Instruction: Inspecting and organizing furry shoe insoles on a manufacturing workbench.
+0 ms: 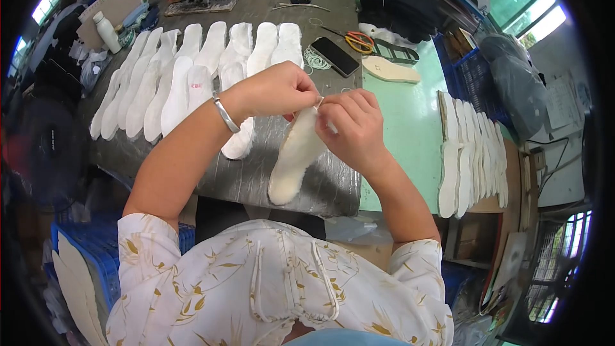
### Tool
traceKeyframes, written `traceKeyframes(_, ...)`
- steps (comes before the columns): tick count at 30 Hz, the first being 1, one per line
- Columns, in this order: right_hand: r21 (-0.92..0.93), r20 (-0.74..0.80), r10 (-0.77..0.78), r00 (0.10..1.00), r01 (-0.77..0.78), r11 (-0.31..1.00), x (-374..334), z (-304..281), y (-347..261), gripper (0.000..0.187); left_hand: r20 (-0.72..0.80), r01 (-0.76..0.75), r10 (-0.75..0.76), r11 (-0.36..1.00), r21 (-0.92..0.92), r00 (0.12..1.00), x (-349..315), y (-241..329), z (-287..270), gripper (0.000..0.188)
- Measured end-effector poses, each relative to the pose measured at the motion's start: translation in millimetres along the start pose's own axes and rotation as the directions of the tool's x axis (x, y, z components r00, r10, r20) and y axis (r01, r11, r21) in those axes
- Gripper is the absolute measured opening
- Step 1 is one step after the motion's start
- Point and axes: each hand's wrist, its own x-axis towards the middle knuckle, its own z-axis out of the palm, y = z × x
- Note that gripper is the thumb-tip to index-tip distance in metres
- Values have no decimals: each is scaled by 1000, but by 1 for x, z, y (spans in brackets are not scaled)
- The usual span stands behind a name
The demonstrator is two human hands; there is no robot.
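A fluffy cream insole (296, 160), which may be more than one layered together, hangs tilted over the dark table with its narrow upper end between my hands. My left hand (280, 91), a silver bangle on its wrist, is closed in a pinch at that end. A thin pale band or string (319, 101) shows between its fingertips and my right hand. The right hand (352, 125) is closed round the insole's upper right edge, fingers curled. Its thumb presses near the tip. What lies beneath the fingers is hidden.
Rows of white insoles (177, 98) cover the table's left. Beyond my hands lie pale green rubber bands (315, 59), a black phone (335, 56), orange-handled scissors (359, 41) and a cream insole shape (391, 70). More insoles (467, 154) line the right edge; a white bottle (106, 32) stands far left.
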Motion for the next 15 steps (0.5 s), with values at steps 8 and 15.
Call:
traceKeyframes(8, 3, 154, -163, 975, 165, 986, -13, 4, -3, 23, -115, -41, 53, 993, 110, 992, 12, -27, 18, 19)
traceKeyframes(15, 78, 158, -6, 987, -6, 997, -19, -1, -3, 24, 55, 90, -77, 953, -290, 996, 3, -40, 27, 24)
